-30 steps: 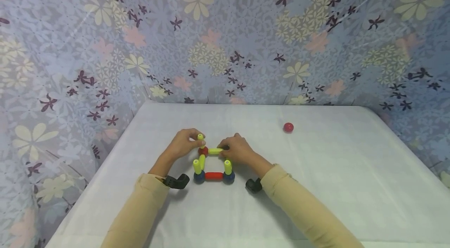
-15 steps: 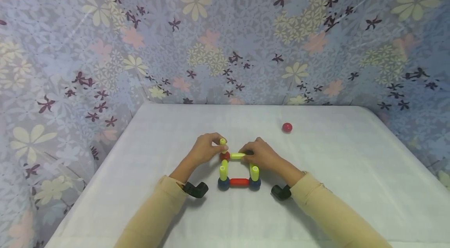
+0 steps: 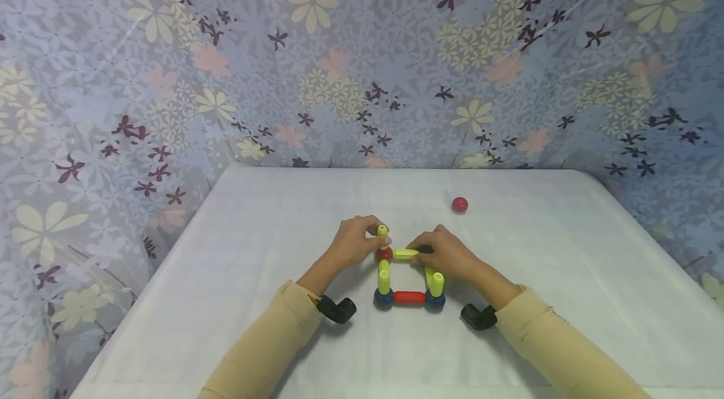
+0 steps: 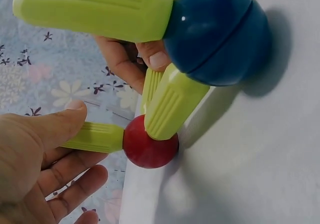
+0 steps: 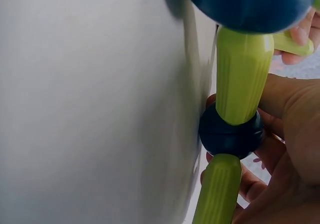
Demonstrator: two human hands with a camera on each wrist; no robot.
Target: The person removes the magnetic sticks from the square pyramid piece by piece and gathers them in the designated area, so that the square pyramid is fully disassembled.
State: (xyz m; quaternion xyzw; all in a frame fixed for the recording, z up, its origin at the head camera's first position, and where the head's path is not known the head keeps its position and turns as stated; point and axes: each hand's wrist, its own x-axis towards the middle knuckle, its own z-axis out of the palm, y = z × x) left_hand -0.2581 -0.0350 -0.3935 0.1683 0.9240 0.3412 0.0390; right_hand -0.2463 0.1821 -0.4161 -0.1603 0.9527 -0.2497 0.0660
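Note:
Yellow-green rods, a red rod (image 3: 410,297) and round connector balls form a construction-toy frame on the table. Two blue balls (image 3: 383,298) sit at its front corners, each with an upright green rod (image 3: 437,284). My left hand (image 3: 353,240) pinches the upright green rod (image 4: 95,137) above the red ball (image 4: 151,141) at the back left corner. At the back right corner my right hand (image 3: 449,253) grips a blue ball (image 5: 231,131), its fingers round the far side. Another green rod (image 5: 218,191) runs from that ball towards the bottom edge of the right wrist view.
A loose red ball (image 3: 460,205) lies towards the back of the white-covered table (image 3: 283,198). A floral curtain (image 3: 362,60) hangs behind and at the sides. Black wrist devices (image 3: 337,310) sit on both wrists, close to the frame's front corners.
Both hands have moved right and slightly nearer, and the whole frame has slid along with them. Both grips look the same. The loose red ball has stayed in place.

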